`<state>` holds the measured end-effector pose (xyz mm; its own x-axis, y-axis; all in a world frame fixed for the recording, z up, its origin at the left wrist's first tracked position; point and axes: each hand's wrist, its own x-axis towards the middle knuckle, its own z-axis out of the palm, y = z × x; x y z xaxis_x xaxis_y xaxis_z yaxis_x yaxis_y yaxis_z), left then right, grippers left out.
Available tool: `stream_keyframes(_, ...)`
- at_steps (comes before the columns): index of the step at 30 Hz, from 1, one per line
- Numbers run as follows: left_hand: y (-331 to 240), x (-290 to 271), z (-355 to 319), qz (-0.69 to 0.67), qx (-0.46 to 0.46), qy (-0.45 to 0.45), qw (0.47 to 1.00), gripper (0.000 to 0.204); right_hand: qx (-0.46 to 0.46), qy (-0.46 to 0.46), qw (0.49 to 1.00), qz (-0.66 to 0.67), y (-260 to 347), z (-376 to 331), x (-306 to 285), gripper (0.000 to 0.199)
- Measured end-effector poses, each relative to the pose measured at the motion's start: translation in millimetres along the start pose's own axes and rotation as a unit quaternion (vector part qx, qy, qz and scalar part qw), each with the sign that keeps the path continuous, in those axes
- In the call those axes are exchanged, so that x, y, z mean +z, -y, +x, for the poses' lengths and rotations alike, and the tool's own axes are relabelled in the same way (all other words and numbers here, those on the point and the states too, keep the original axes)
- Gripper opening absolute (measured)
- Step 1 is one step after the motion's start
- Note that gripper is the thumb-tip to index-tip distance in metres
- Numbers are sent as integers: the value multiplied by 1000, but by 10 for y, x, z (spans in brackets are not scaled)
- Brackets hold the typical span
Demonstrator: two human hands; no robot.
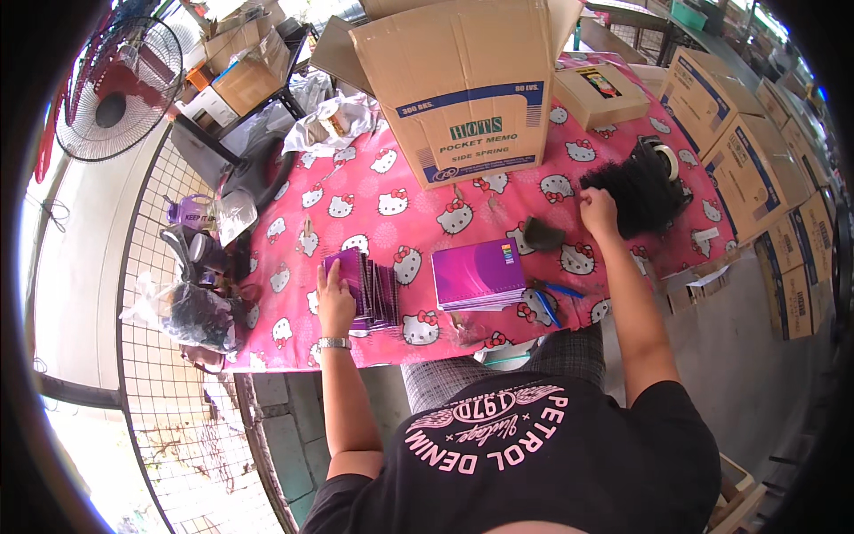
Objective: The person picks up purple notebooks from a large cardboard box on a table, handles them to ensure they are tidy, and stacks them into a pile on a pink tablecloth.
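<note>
My left hand (334, 298) lies on a fanned row of purple notebooks (378, 294), its fingers stretched over their left edge. To the right of them is a neat stack of purple notebooks (479, 267) with a spiral-looking front edge. My right hand (599, 214) is closed at the left edge of a heap of thin black strands (632, 196), which look like binding coils. What its fingers pinch is too small to make out. A dark lump (543, 234) and a blue-handled tool (551, 303), perhaps pliers, lie between the stack and my right arm.
A tall open carton (463, 98) stands at the table's back, beside a flat box (600, 96). A roll of tape (665, 162) sits by the black heap. Bags and a purple mug (191, 212) crowd the left edge. Cartons (747, 169) are piled right; a fan (116, 93) stands left.
</note>
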<state>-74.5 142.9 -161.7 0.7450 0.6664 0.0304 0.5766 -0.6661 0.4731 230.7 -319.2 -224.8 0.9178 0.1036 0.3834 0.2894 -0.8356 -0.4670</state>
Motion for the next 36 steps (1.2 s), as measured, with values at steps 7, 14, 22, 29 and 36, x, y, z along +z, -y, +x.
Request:
stream_keyframes(7,-1605,-142,-759,-85,445,-42,891,43,50,138,932,333,922,-301,-870,30)
stream_keyframes(14,-1961,68,-934,49,594,17,803,32,-127,108,918,361,1372,-897,-1235,26)
stream_keyframes(22,-2247,-264,-684,0,527,28,849,25,-224,57,928,293,1704,-926,-1288,21)
stream_keyframes(29,-2196,-41,-740,-6,518,-34,855,18,-229,72,909,340,1706,-880,-1306,23)
stream_keyframes(36,-2219,-31,-749,-10,508,-36,860,17,-212,94,894,382,1711,-868,-1391,25)
